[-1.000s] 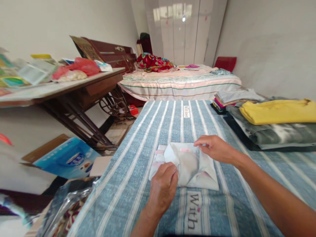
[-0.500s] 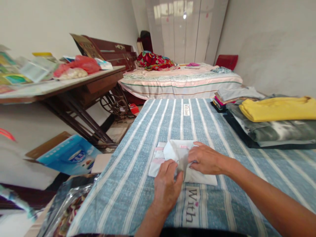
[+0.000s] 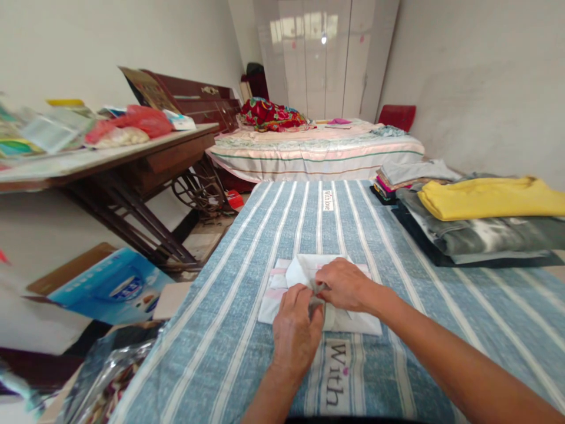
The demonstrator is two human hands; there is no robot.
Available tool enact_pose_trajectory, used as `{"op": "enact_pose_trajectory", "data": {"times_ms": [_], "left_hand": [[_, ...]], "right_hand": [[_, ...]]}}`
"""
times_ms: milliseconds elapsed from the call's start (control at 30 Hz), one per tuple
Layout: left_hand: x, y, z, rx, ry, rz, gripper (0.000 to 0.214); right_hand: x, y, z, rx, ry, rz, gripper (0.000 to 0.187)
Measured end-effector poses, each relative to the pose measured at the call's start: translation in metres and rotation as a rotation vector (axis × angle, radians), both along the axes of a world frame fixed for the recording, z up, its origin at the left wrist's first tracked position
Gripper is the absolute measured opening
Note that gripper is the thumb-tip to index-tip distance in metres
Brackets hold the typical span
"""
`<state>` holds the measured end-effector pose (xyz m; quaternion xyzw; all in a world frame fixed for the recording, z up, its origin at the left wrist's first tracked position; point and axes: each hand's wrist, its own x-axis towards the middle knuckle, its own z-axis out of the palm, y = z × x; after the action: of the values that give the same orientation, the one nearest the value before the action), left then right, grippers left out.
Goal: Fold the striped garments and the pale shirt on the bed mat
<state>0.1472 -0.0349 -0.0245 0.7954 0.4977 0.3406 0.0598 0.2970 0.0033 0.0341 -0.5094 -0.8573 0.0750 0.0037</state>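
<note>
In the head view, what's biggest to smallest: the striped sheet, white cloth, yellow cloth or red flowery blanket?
1. Striped sheet
2. White cloth and yellow cloth: too alike to rank, the white one partly covered
3. Red flowery blanket

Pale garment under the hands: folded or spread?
Folded: the pale garment lies as a compact bundle with overlapping layers showing. The left hand and right hand hide part of its middle.
</note>
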Motion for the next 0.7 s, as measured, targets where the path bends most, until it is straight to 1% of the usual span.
{"op": "enact_pose_trajectory", "data": {"times_ms": [67,133,200,267,367,467,567,633,700], "left_hand": [[-0.003,0.003,0.000,0.010,-0.024,-0.012,0.022],[-0.007,0.003,0.002,0.033,-0.041,-0.026,0.020],[-0.009,0.003,0.005,0.052,-0.052,-0.037,0.016],[-0.006,0.002,0.010,0.049,-0.052,-0.052,0.013],[0.009,0.005,0.020,-0.009,0.024,-0.093,0.011],[0.025,0.011,0.026,-0.116,0.164,-0.119,0.011],[0.031,0.017,0.027,-0.171,0.212,-0.119,0.016],[0.029,0.020,0.027,-0.161,0.207,-0.105,0.017],[0.026,0.021,0.025,-0.136,0.218,-0.097,0.017]], "right_hand": [[0.010,-0.008,-0.003,0.109,0.131,-0.030,0.017],[0.025,-0.021,-0.011,0.317,0.372,-0.099,0.017],[0.041,-0.039,-0.024,0.533,0.593,-0.193,0.016],[0.052,-0.057,-0.040,0.635,0.670,-0.254,0.015],[0.055,-0.075,-0.064,0.656,0.664,-0.288,0.018],[0.043,-0.080,-0.079,0.615,0.574,-0.291,0.027],[0.028,-0.079,-0.084,0.618,0.475,-0.284,0.022],[0.021,-0.078,-0.085,0.656,0.444,-0.277,0.018],[0.017,-0.079,-0.085,0.701,0.431,-0.269,0.018]]}}
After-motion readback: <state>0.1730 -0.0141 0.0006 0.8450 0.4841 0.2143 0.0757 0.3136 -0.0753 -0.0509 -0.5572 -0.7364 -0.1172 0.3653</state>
